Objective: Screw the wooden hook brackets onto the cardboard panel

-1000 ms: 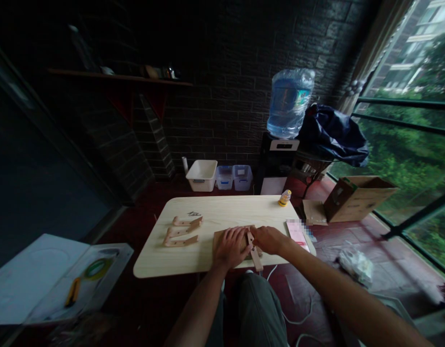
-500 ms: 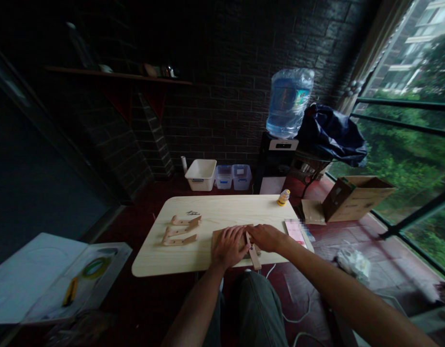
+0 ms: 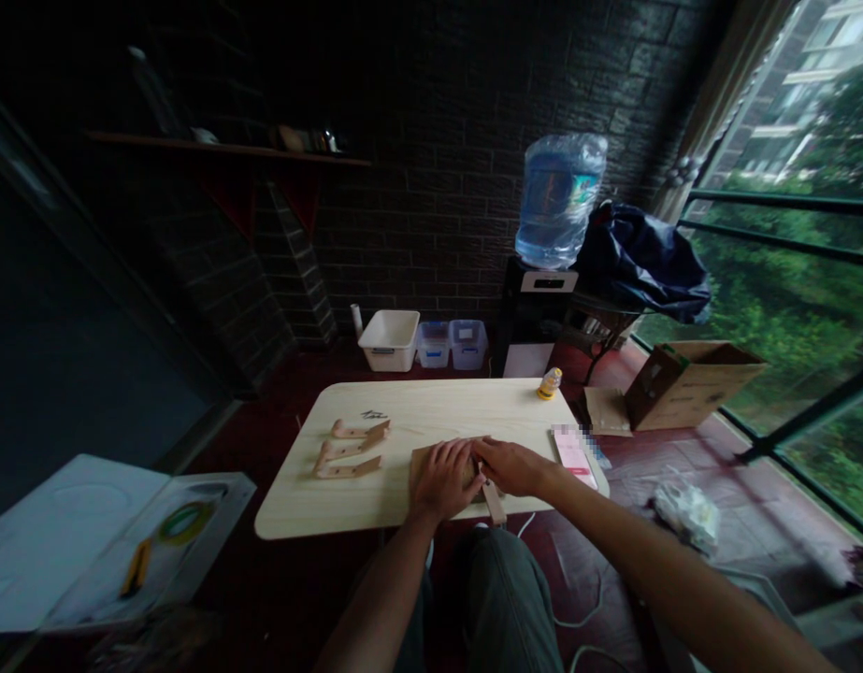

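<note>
On the near part of the light wooden table (image 3: 283, 505) lies a brown wooden board (image 3: 418, 463), mostly covered by my hands. My left hand (image 3: 445, 477) rests flat over the board, fingers stretched forward, its thumb reaching towards a wooden leg-like piece (image 3: 495, 508). That piece sticks out past the table's near edge. My right hand (image 3: 508, 465) is closed at the piece's upper end; whatever its fingers pinch is hidden. Left of the board lie more curved wooden pieces (image 3: 348, 467) with dark holes. Behind them is a small group of dark screws or pins (image 3: 373, 414).
A yellow-capped bottle (image 3: 549, 384) stands at the table's far right corner, with a pink paper (image 3: 573, 453) nearer. An open white case (image 3: 185, 523) is at the left. Plastic bins (image 3: 390, 360), a water dispenser (image 3: 543, 308) and a cardboard box (image 3: 690, 393) stand beyond the table.
My right hand has turned and shifted slightly at the wooden piece, its fingers curling lower. My left hand stays on the board.
</note>
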Motion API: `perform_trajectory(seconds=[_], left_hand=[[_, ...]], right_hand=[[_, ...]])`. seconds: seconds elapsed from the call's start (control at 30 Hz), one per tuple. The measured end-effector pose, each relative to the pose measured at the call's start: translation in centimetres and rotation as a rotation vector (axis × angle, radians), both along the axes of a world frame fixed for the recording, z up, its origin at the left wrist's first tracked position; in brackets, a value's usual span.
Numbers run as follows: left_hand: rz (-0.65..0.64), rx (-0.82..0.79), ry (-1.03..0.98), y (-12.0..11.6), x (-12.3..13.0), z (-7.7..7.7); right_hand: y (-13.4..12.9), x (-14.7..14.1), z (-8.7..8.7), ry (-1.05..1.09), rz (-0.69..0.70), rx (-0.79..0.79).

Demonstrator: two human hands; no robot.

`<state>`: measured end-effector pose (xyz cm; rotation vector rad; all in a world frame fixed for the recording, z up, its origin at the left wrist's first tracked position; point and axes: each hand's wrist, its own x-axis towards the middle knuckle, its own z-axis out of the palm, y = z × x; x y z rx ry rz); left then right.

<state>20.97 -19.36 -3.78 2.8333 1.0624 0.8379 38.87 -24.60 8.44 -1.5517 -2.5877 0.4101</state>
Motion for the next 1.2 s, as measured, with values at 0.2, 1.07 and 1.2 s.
perform_trajectory(seconds=[0.2, 1.07, 1.2], left_hand=[[-0.01, -0.013, -0.009, -0.2, 0.0, 0.4], [0.002, 0.002, 0.042, -0.2, 0.1, 0.6], [0.001, -0.014, 0.042, -0.2, 0.2, 0.8]], right_hand=[[0.2, 0.3, -0.7, 0.036, -0.074, -0.004], [-3.1, 0.2, -3.6, 0.586, -0.172, 0.029], [-2.8, 0.6, -4.4, 0.611, -0.179, 0.069]])
